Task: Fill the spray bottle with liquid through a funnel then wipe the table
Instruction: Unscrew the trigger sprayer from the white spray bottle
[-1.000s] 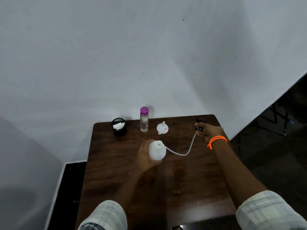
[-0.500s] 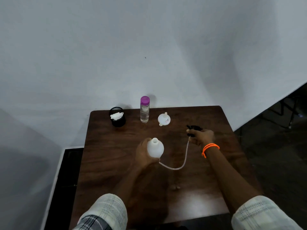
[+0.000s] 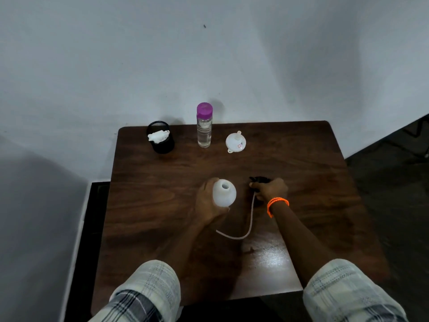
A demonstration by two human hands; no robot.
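Note:
My left hand [image 3: 207,202] grips the white spray bottle body [image 3: 224,192], which stands upright on the brown table [image 3: 162,173] with its neck open. My right hand [image 3: 270,188] holds the black spray head [image 3: 258,180] just right of the bottle; its thin dip tube [image 3: 249,225] curves down and left across the tabletop. A white funnel [image 3: 235,142] lies at the back of the table. Left of it stands a clear bottle of liquid with a purple cap [image 3: 204,125].
A black mesh cup holding white cloth or tissue [image 3: 160,139] stands at the table's back left. The table sits against a white wall. Dark floor lies to the right and along the left edge.
My right hand has carried the spray head from the table's back right toward the bottle. The dip tube is out of the bottle and trails on the table. The camera tilted down.

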